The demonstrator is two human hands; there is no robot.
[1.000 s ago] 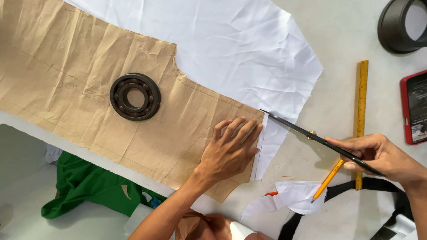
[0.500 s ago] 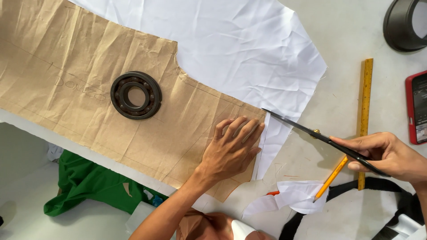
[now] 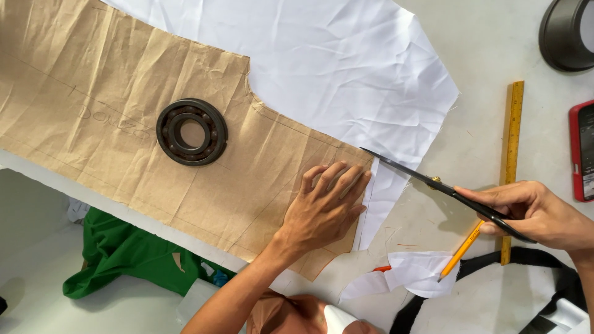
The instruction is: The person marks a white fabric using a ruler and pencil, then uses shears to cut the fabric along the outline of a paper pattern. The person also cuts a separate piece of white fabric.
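White cloth [image 3: 346, 74] spreads over the table [image 3: 482, 55] and runs off the top edge, much of it hidden under the brown paper pattern [image 3: 111, 130], which is cut off at the left and weighted by a bearing [image 3: 192, 132]. The left hand [image 3: 325, 210] lies flat with fingers spread on the pattern's right end, while the right hand [image 3: 535, 213], wrist out of frame, grips scissors [image 3: 433, 184] and a pencil [image 3: 461, 250], blade tips touching the cloth beside the pattern's edge. A ruler [image 3: 512, 142] passes behind that hand, and a red phone [image 3: 581, 151] and a dark round object [image 3: 566, 31] are cropped at the right.
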